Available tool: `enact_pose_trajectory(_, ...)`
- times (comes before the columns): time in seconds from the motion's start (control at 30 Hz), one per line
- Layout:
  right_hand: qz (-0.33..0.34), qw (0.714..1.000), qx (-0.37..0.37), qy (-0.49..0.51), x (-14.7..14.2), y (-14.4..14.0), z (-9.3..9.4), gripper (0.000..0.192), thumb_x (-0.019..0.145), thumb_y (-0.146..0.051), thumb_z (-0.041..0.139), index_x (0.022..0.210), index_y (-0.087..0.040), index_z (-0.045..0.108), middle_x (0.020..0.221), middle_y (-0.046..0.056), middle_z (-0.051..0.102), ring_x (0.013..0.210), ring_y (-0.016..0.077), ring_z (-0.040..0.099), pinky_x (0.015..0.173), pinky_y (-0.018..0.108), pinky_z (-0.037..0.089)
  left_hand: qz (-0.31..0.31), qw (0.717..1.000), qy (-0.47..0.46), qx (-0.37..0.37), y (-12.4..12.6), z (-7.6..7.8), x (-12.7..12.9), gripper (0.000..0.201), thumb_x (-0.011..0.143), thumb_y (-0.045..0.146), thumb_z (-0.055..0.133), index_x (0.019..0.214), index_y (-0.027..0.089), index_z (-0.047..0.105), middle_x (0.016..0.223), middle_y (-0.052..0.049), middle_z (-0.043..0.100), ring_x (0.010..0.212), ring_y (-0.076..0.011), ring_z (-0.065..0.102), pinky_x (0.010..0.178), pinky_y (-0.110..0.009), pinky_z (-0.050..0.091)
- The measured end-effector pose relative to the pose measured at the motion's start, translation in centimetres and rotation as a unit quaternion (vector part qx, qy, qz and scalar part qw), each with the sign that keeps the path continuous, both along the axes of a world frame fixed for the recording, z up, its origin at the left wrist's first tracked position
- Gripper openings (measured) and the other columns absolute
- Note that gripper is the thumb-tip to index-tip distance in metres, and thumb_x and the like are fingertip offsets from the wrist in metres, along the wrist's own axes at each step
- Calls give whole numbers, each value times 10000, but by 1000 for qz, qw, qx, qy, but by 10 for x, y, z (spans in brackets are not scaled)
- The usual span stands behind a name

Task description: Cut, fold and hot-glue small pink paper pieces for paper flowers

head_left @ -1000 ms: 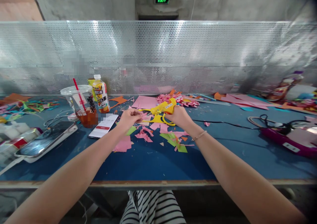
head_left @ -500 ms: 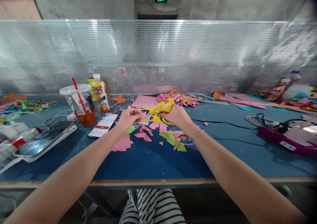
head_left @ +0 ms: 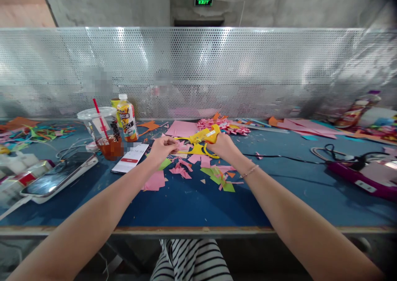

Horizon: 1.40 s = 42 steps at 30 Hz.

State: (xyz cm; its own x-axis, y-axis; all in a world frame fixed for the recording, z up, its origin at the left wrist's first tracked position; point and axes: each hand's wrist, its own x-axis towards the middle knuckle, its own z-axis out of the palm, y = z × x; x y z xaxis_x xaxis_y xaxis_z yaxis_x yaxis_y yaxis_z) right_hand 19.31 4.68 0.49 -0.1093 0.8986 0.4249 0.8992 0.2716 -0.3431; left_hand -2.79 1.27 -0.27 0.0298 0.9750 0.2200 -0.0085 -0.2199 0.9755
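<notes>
My right hand is wrapped around the handle of a yellow hot glue gun, whose nozzle points left toward my other hand. The fingers of my left hand are pinched on a small pink paper piece, partly hidden by the fingertips. Beneath the gun lies a flat yellow object with a loop on its right end; its kind is unclear. Pink paper scraps and green scraps are scattered in front of both hands. A pink sheet lies just behind them.
At left stand a plastic cup with a straw and a drink bottle, near a lit phone and another phone. A fringed pink paper bundle lies behind. A black cord runs to a purple power strip.
The glue gun and my right hand have shifted slightly right and away from the left fingers. More of the yellow loop below shows. My left hand keeps its pinch; the view has moved slightly.
</notes>
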Motion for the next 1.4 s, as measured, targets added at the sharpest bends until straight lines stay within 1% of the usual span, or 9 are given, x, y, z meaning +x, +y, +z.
enact_pose_trajectory(0.23, 1, 1000, -5, 2, -1, -4, 4, 159, 683, -251, 514, 739, -128, 599, 693, 82, 623, 639, 169, 588, 520, 223, 404, 9, 1000, -6, -3, 0, 1, 1, 113, 610, 181, 676, 658, 128, 589, 607, -20, 605, 557, -101, 575, 642, -279, 503)
enact_pose_trajectory(0.4, 10, 1000, 3, -11, 0, -2, 2, 149, 691, -259, 510, 710, -134, 589, 678, 76, 615, 627, 161, 581, 510, 219, 390, 9, 1000, -8, 1, 2, -2, 1, 123, 604, 180, 681, 660, 134, 582, 585, -11, 596, 564, -111, 586, 648, -292, 513)
enact_pose_trajectory(0.53, 16, 999, -5, -27, 1, 1, 0, 159, 707, -267, 497, 683, -134, 580, 663, 76, 607, 622, 159, 576, 508, 222, 381, 4, 1000, -5, 4, 4, -5, 1, 114, 615, 174, 669, 673, 136, 579, 585, -10, 600, 562, -110, 589, 648, -293, 516)
enact_pose_trajectory(0.77, 1, 999, -6, -37, -1, -3, 3, 152, 703, -262, 508, 701, -128, 581, 660, 81, 606, 617, 162, 570, 507, 228, 375, 3, 1000, 2, 2, 5, -5, 1, 95, 621, 164, 656, 666, 138, 577, 586, -14, 609, 569, -116, 597, 650, -290, 520)
enact_pose_trajectory(1.0, 9, 999, -18, -32, -3, -6, 5, 133, 699, -244, 517, 711, -125, 577, 663, 66, 598, 598, 142, 544, 516, 223, 359, -2, 1000, 1, 9, 4, -5, 1, 119, 618, 192, 666, 659, 138, 568, 578, -2, 589, 573, -110, 588, 634, -271, 514)
enact_pose_trajectory(1.17, 23, 1000, -4, -10, -1, -5, 2, 128, 682, -250, 526, 695, -128, 564, 634, 50, 580, 557, 121, 516, 485, 214, 342, -9, 1000, 11, 9, 4, -5, 1, 122, 608, 185, 662, 675, 137, 573, 588, 0, 587, 572, -105, 577, 629, -269, 507)
enact_pose_trajectory(1.4, 6, 1000, 1, -19, 1, -4, -2, 157, 665, -294, 538, 667, -136, 547, 619, 48, 575, 536, 121, 503, 450, 216, 326, -10, 1000, 16, 2, 5, -6, 1, 94, 604, 148, 625, 664, 139, 553, 588, 4, 579, 571, -98, 560, 600, -252, 491)
